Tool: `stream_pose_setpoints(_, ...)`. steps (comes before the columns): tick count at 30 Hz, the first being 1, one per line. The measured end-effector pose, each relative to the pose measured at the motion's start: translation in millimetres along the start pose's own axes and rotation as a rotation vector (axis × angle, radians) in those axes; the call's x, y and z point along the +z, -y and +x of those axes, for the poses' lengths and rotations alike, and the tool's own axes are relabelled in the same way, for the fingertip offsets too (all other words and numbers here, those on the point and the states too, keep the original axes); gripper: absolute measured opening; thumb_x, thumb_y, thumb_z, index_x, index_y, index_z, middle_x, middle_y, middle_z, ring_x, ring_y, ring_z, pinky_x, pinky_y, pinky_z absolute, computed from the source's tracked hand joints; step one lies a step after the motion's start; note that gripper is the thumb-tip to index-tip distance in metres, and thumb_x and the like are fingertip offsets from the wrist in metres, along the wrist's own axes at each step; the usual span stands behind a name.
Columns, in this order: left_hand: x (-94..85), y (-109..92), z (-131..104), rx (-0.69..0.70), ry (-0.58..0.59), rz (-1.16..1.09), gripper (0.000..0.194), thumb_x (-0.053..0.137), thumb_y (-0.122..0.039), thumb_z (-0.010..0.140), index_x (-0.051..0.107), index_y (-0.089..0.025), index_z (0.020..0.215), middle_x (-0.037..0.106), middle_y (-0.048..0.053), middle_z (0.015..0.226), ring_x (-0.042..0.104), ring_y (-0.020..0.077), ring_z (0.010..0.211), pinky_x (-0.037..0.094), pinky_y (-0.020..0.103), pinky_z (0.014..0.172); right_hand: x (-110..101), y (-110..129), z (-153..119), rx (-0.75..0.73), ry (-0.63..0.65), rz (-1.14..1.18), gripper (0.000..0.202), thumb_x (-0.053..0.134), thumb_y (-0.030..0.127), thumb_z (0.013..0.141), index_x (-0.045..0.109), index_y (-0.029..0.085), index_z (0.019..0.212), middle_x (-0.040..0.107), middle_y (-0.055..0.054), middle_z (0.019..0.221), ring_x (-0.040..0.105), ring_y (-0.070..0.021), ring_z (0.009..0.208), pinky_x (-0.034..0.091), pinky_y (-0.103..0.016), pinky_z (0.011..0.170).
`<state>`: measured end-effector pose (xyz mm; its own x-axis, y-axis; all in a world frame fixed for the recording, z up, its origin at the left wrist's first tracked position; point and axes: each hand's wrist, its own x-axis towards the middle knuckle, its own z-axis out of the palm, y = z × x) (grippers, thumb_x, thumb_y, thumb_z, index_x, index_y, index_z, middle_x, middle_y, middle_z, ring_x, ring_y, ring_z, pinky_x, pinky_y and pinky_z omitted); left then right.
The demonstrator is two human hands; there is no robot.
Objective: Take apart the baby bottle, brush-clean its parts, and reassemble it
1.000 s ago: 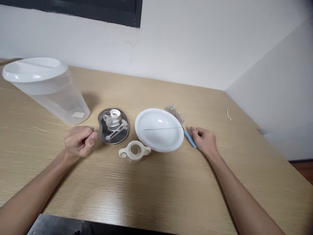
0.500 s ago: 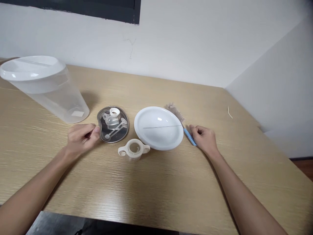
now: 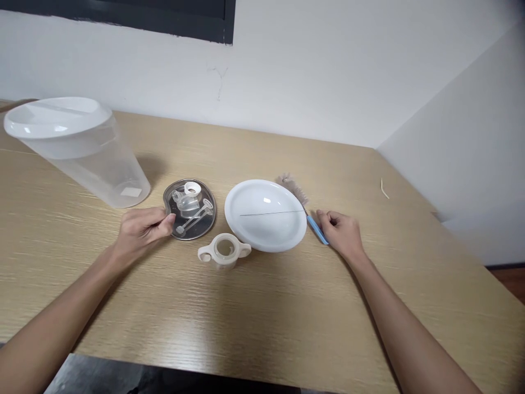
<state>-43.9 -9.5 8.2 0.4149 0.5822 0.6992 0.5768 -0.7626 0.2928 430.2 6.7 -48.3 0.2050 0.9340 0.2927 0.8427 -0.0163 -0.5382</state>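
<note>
My left hand [image 3: 143,230] is closed with its thumb overlapping the left rim of a metal kidney dish [image 3: 209,225]; nothing shows in its fingers. Inside the dish lie a white ring [image 3: 192,189], a clear spout-like piece [image 3: 187,203] and a clear stem with wider ends [image 3: 194,216]. My right hand [image 3: 341,232] makes a loose fist on the table, just right of the blue handle of a bottle brush [image 3: 317,229]. The brush leans by a white bowl [image 3: 262,235], across which a thin dark rod lies. In front stands a two-handled baby bottle [image 3: 225,251] without a top.
A tall translucent container with a white lid [image 3: 94,158] stands on the left of the wooden table [image 3: 254,334]. A small pale strip [image 3: 384,189] lies at the right. Behind is a white wall [image 3: 303,76] with a dark panel [image 3: 164,19].
My left hand has shifted slightly right, so its thumb reaches further over the dish's rim. My right hand and the objects stay in place.
</note>
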Motion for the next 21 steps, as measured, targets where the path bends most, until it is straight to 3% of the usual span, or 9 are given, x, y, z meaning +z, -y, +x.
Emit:
stream_pose_setpoints(7, 0.4, 0.9, 0.0, 0.001, -0.011, -0.002, 0.047, 0.059, -0.012, 0.094, 0.032, -0.021, 0.057, 0.025, -0.007, 0.054, 0.023, 0.0088, 0.046, 0.019, 0.029, 0.046, -0.1, 1.4, 0.1, -0.009, -0.003, -0.004, 0.052, 0.050, 0.054, 0.092, 0.043, 0.024, 0.050, 0.043, 0.001, 0.047, 0.042, -0.0153, 0.049, 0.032, -0.031, 0.052)
stream_pose_setpoints(13, 1.7, 6.1, -5.5, -0.078, 0.005, 0.033, 0.050, 0.053, -0.016, 0.099, 0.033, -0.020, 0.053, 0.027, -0.006, 0.050, 0.025, 0.0084, 0.044, 0.022, 0.029, 0.046, 0.9, -1.0, 0.2, -0.012, -0.007, -0.007, 0.053, 0.050, 0.055, 0.092, 0.040, 0.024, 0.050, 0.040, 0.002, 0.047, 0.041, -0.0148, 0.050, 0.031, -0.031, 0.053)
stream_pose_setpoints(17, 2.7, 5.4, -2.9, -0.168, 0.056, 0.089, 0.045, 0.056, -0.022, 0.100, 0.052, -0.018, 0.056, 0.044, -0.004, 0.052, 0.039, 0.0088, 0.046, 0.030, 0.028, 0.050, 1.0, -2.0, -0.1, -0.015, -0.004, -0.008, 0.053, 0.049, 0.056, 0.093, 0.041, 0.024, 0.051, 0.040, 0.002, 0.048, 0.041, -0.0145, 0.050, 0.031, -0.031, 0.053)
stream_pose_setpoints(21, 7.2, 5.4, -1.2, -0.302, 0.122, 0.204, 0.030, 0.067, -0.039, 0.094, 0.074, -0.018, 0.073, 0.058, -0.001, 0.063, 0.050, 0.0129, 0.056, 0.036, 0.028, 0.057, 1.2, -2.0, 0.4, -0.020, -0.009, -0.011, 0.054, 0.050, 0.056, 0.092, 0.039, 0.024, 0.050, 0.037, 0.003, 0.048, 0.039, -0.0141, 0.050, 0.030, -0.031, 0.053)
